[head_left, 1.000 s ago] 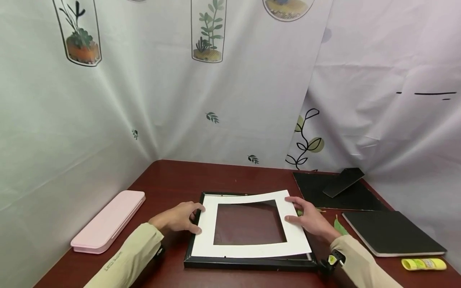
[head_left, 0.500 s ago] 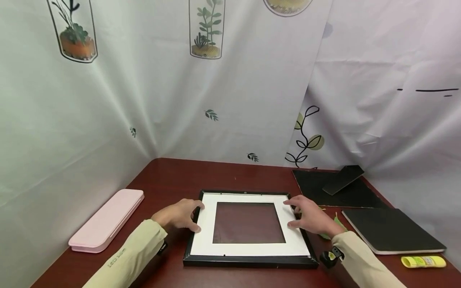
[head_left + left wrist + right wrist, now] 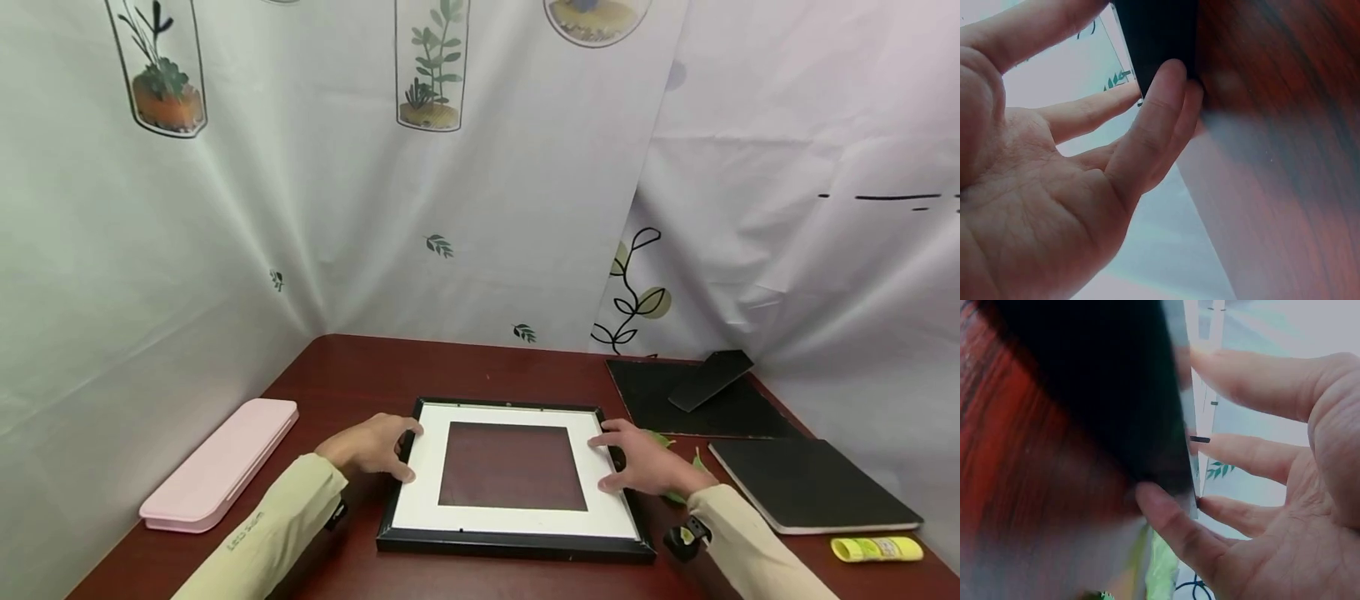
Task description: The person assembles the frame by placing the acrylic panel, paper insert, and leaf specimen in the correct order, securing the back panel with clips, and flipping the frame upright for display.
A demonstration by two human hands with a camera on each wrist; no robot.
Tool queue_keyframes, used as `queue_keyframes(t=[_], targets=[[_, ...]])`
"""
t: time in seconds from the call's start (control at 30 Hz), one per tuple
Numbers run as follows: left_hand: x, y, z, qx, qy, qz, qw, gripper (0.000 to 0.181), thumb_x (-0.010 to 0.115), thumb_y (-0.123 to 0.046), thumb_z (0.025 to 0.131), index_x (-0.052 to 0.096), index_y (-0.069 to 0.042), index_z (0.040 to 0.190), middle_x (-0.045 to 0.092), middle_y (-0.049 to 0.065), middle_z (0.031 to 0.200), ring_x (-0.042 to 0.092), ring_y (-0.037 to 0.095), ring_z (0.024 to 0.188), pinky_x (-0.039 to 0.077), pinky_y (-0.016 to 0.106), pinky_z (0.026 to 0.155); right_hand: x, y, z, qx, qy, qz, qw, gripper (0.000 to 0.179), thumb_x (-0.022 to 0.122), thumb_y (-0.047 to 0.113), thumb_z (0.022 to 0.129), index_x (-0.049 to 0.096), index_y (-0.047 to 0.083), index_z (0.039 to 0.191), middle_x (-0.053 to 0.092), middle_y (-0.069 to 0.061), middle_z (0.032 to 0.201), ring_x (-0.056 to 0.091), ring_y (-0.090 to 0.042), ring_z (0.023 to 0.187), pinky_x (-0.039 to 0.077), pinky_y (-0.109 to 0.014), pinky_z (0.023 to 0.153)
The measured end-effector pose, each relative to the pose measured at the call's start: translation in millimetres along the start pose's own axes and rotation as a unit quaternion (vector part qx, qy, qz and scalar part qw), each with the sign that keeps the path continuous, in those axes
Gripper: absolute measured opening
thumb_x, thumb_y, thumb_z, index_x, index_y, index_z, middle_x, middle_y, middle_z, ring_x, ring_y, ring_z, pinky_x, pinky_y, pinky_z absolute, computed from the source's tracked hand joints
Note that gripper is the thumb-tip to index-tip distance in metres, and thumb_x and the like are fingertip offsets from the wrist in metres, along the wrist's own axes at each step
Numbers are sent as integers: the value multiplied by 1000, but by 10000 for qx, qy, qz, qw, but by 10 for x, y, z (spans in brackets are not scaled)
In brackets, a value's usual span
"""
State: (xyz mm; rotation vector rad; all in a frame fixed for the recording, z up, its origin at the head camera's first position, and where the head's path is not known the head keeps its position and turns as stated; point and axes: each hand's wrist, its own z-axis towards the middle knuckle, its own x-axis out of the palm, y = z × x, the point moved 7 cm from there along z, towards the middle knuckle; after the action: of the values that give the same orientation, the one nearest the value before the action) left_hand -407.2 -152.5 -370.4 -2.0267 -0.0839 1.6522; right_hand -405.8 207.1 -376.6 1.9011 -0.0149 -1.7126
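A black picture frame (image 3: 517, 545) lies face down on the table with a white mat board (image 3: 510, 520) flat inside it. The mat's rectangular window shows dark red table through it. My left hand (image 3: 375, 450) rests at the frame's left side, thumb and fingertip over the edge; in the left wrist view other fingers (image 3: 1154, 125) touch the outer side of the black frame. On the right side, my right hand (image 3: 648, 458) spreads its thumb and fingers onto the mat's edge. A lower finger (image 3: 1179, 531) touches the frame's outer side in the right wrist view.
A pink case (image 3: 221, 462) lies at the left. At back right is a black backing board (image 3: 630, 387) with its stand leg (image 3: 712, 380). A dark notebook (image 3: 813, 483), a yellow glue stick (image 3: 877, 548) and green leaves (image 3: 699, 460) are on the right.
The mat board, tilted with its right part raised a second ago, has gone down flat into the frame. My right hand has lowered with it; the left hand has barely moved.
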Motion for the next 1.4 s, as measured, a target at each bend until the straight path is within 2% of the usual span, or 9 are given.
queue_keyframes(t=[0.1, 0.23, 0.37, 0.5, 0.67, 0.77, 1.0, 1.23, 1.4], targets=[[51, -31, -8, 78, 101, 227, 9997, 78, 91, -25, 71, 56, -2, 137, 61, 18, 128, 63, 24, 103, 53, 46, 89, 32, 34, -21, -91, 71, -36, 9999, 56, 86, 23, 79, 66, 7, 129, 40, -31, 149, 45, -51, 135, 46, -62, 100], [135, -94, -69, 18, 368, 526, 9979, 103, 93, -40, 67, 45, 2, 147, 48, 27, 146, 50, 35, 133, 43, 54, 108, 81, 143, -82, -374, 287, -40, 9989, 65, 85, 31, 79, 62, 7, 135, 35, -35, 152, 40, -53, 138, 41, -67, 102], [159, -132, -92, -57, 448, 581, 9973, 113, 93, -47, 64, 39, 2, 151, 37, 31, 155, 36, 43, 146, 37, 58, 114, 87, 168, -140, -400, 390, 183, 9983, 80, 88, 38, 74, 57, 8, 141, 23, -37, 157, 31, -57, 141, 39, -70, 101], [144, -113, -61, -9, 301, 579, 9979, 110, 95, -45, 62, 45, 3, 147, 48, 28, 145, 47, 38, 136, 42, 55, 110, 93, 91, -188, -264, 545, 462, 9971, 88, 90, 37, 73, 51, 3, 145, 17, -42, 157, 24, -61, 143, 35, -73, 103], [59, -50, 33, 42, 45, 632, 9980, 101, 98, -36, 59, 52, 3, 140, 60, 19, 125, 57, 28, 113, 48, 48, 101, 116, -51, -171, -132, 624, 717, 9954, 93, 90, 34, 74, 46, -2, 147, 36, -37, 152, 34, -58, 140, 37, -69, 105], [11, -5, 113, 14, 21, 647, 9979, 100, 98, -34, 59, 52, 3, 140, 59, 20, 130, 57, 29, 119, 47, 48, 104, 121, -109, -107, -53, 584, 910, 9941, 93, 90, 33, 74, 45, 0, 148, 46, -28, 151, 40, -52, 140, 40, -65, 106], [-34, 143, 280, -110, 79, 592, 9982, 99, 96, -34, 64, 49, 0, 144, 53, 25, 143, 52, 36, 132, 45, 52, 108, 112, -128, 123, 389, 511, 836, 9944, 94, 92, 31, 70, 48, 4, 149, 48, -24, 152, 42, -46, 142, 41, -62, 108], [-86, 264, 165, 134, -38, 164, 9998, 77, 94, -25, 69, 58, -5, 135, 62, 19, 131, 63, 31, 113, 53, 48, 92, 102, -113, 277, 604, 446, 619, 9953, 97, 94, 29, 67, 48, 4, 148, 49, -27, 150, 46, -44, 140, 42, -59, 108], [-54, 273, 70, 161, 12, -38, 9999, 82, 94, -26, 67, 57, -8, 137, 57, 20, 141, 60, 35, 123, 52, 54, 96, 74, -169, 330, 602, 424, 652, 9952, 99, 95, 27, 65, 48, 4, 149, 48, -29, 149, 48, -41, 137, 44, -58, 107]])
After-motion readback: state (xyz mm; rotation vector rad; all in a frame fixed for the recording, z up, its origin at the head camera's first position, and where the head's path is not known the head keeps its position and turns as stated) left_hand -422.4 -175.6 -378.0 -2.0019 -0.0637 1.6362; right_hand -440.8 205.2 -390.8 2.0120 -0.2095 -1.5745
